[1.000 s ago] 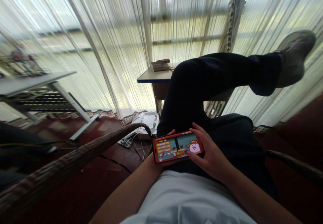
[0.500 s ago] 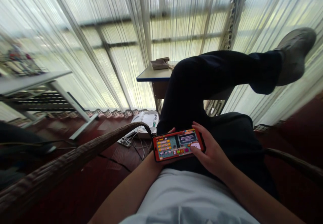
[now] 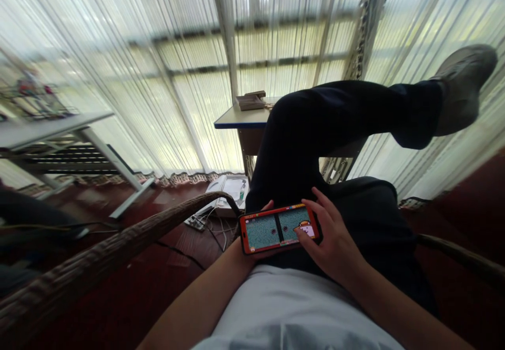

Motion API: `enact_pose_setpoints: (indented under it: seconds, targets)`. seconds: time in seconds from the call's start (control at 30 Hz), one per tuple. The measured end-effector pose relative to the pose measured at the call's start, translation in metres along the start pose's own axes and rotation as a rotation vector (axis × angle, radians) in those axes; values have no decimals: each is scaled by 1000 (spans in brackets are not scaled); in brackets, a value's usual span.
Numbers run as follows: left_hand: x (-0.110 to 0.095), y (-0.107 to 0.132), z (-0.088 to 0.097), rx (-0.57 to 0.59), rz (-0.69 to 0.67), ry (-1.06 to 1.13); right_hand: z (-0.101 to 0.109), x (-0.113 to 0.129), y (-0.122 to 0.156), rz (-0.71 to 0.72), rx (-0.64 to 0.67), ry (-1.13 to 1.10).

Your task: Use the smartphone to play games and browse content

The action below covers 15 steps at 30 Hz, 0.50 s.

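A red-cased phone (image 3: 276, 229) lies sideways in my lap, its screen lit with a game. My left hand (image 3: 258, 252) is under the phone's left end, mostly hidden, with one fingertip showing above its top edge. My right hand (image 3: 331, 237) grips the phone's right end, fingers curled over the top and thumb resting on the screen near a white cartoon figure. My dark-trousered leg (image 3: 315, 129) is crossed over the other knee just beyond the phone.
A wicker chair arm (image 3: 118, 247) curves along my left. A small table (image 3: 240, 119) with a box on it stands by the curtained window. Cables and a white device (image 3: 226, 192) lie on the red floor. A white desk (image 3: 51, 129) stands at left.
The phone's screen changed from a menu with yellow buttons to a plainer teal view. My right thumb shifted slightly on the screen. The hands and the phone stayed in place.
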<state>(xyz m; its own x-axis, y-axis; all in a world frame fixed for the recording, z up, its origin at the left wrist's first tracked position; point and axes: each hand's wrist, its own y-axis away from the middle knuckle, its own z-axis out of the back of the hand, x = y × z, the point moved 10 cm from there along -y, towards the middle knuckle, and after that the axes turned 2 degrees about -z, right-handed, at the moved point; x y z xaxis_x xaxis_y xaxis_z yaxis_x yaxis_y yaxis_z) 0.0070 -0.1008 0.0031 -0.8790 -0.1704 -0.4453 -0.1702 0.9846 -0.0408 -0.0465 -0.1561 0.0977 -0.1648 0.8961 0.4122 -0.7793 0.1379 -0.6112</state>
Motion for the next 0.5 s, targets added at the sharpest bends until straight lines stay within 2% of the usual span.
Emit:
enact_pose_setpoints:
  seconds: [0.07,0.1,0.13,0.2,0.23,0.3,0.4,0.5]
  targets:
    - [0,0,-1,27,4,17,12,25,5,163,-59,-7]
    - [0,0,-1,40,7,19,9,41,9,267,6,-52]
    - [0,0,1,43,6,18,-2,55,15,364,144,-90]
    - [-1,-1,6,24,-8,12,-28,72,28,460,439,-124]
    - [-2,-1,8,14,-20,13,-39,75,33,466,550,-124]
    - [-4,-2,15,-24,-41,15,-52,78,35,450,648,-106]
    - [-4,-2,27,-99,-41,-23,-61,82,32,458,674,-57]
    - [-6,-4,36,-143,-56,-70,-66,81,27,406,677,7]
